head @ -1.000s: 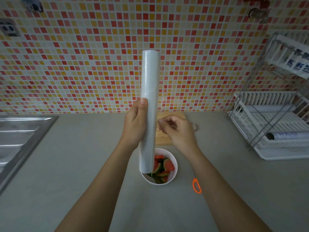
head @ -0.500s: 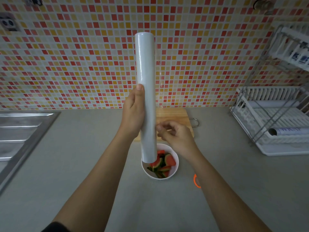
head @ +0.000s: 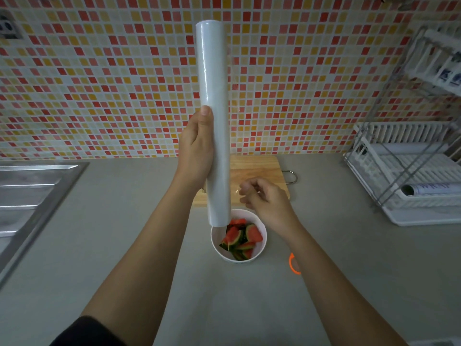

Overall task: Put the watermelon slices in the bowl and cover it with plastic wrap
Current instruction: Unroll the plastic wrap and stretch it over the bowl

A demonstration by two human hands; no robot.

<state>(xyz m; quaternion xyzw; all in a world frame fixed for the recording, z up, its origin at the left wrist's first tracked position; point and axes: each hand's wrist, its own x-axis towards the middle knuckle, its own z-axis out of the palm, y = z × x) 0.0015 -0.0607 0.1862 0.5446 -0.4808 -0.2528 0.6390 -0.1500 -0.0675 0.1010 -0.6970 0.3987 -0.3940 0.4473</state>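
Here, one plastic wrap roll [head: 214, 116] upright (one bowl [head: 262, 242] below).

Roll of plastic wrap [head: 214, 121] in my left grip [head: 197, 148] looked smooth and glossy, a pale highlight running down its length. A thin clear film [head: 234, 116] stood off its right edge, nearly invisible against the tiles. Bowl [head: 263, 242] was plain white, smooth, slight sheen; plastic or ceramic, couldn't tell. Watermelon slices [head: 240, 239] looked wet-fleshed with waxy green rind. Desk [head: 119, 233] was matt grey, fine-grained, no glare. Cutting board [head: 257, 171] was pale wood, dull finish, with a metal wire loop [head: 292, 176]. Sink [head: 30, 193] was brushed steel. Wall tiles [head: 99, 83] were small and glazed. Dish rack [head: 409, 171] was white plastic on metal wire.
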